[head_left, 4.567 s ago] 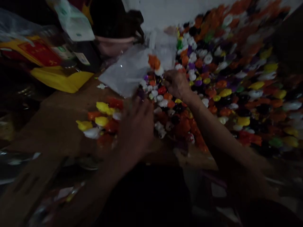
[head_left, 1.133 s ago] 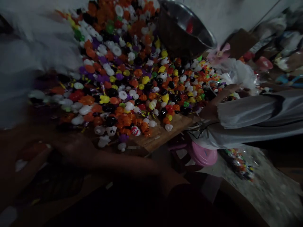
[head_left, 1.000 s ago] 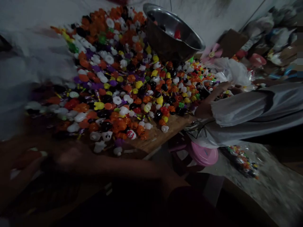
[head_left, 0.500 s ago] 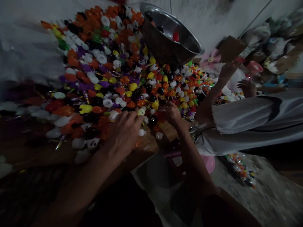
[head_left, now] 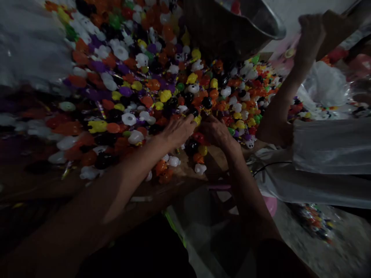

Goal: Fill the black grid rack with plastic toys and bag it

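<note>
A thick heap of small plastic figures (head_left: pixel 165 95) in orange, white, black, yellow, purple and green covers the table, some with striped sticks. My left hand (head_left: pixel 181 129) reaches into the near part of the heap, its fingers closed by a small yellow piece (head_left: pixel 197 121); what they grip is too dark to make out. Just to the right, my right hand (head_left: pixel 216 131) is bent with curled fingertips among the figures, and its grip is hidden. Below and between the hands lie a black piece (head_left: pixel 191 146) and a white piece (head_left: pixel 200 168).
A large metal basin (head_left: pixel 232 31) stands tilted behind the heap. At right, a co-worker's arm (head_left: pixel 285 88) reaches over the table beside a clear plastic bag (head_left: pixel 327 85). The wooden table edge (head_left: pixel 174 189) runs in front of me. A filled bag (head_left: pixel 315 222) lies on the floor.
My left hand has moved right and farther into the heap, close to my right hand, uncovering orange and white pieces near the edge. The co-worker's arm has risen. The view has shifted.
</note>
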Tool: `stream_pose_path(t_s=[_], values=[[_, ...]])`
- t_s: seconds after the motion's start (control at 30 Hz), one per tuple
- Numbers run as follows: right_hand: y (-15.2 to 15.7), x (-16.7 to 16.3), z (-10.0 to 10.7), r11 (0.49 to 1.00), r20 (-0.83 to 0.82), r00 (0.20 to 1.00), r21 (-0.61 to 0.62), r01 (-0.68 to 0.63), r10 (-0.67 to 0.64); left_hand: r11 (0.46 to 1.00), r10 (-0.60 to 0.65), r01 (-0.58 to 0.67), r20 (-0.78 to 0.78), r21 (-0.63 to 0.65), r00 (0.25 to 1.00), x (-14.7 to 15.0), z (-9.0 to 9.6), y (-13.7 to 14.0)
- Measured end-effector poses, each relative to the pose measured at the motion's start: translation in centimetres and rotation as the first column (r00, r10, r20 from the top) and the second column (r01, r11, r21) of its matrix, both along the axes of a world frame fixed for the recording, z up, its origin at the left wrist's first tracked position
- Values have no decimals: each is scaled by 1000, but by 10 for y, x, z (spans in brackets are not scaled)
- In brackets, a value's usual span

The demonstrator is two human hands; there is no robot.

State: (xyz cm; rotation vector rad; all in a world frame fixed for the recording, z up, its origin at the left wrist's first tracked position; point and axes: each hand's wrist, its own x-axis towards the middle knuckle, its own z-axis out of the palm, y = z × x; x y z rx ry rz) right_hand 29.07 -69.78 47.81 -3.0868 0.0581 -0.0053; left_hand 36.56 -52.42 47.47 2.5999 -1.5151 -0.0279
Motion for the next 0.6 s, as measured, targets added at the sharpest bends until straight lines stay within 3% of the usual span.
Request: stream_pose_path(t_s=[0.07, 0.13, 0.23, 0.3, 0.37, 0.5, 0.6], values=[[-1, 1, 2, 999, 27, 998, 10, -52, 51, 994, 13, -21, -74, -107, 997, 13, 6, 8], [-5, 1, 3, 995, 71, 994, 29, -91, 88, 943, 50, -116, -212, -310, 976, 23, 10, 18], [-12, 0, 6, 989, 148, 984, 89, -116, 102, 749, -12, -368, -566, -552, 824, 31, 16, 33], [-13, -2, 10, 981, 220, 969, 134, -143, 111, 627, -141, -512, -733, -586, 666, 31, 25, 42], [-8, -3, 14, 970, 287, 951, 175, -171, 116, 520, -263, -597, -779, -611, 569, 25, 42, 55], [27, 0, 14, 928, 391, 913, 287, -238, 113, 295, -365, -690, -745, -661, 558, -13, 94, 110], [76, 9, 6, 839, 455, 866, 373, -397, 208, 128, -260, -778, -778, -615, 572, -61, 119, 178]])
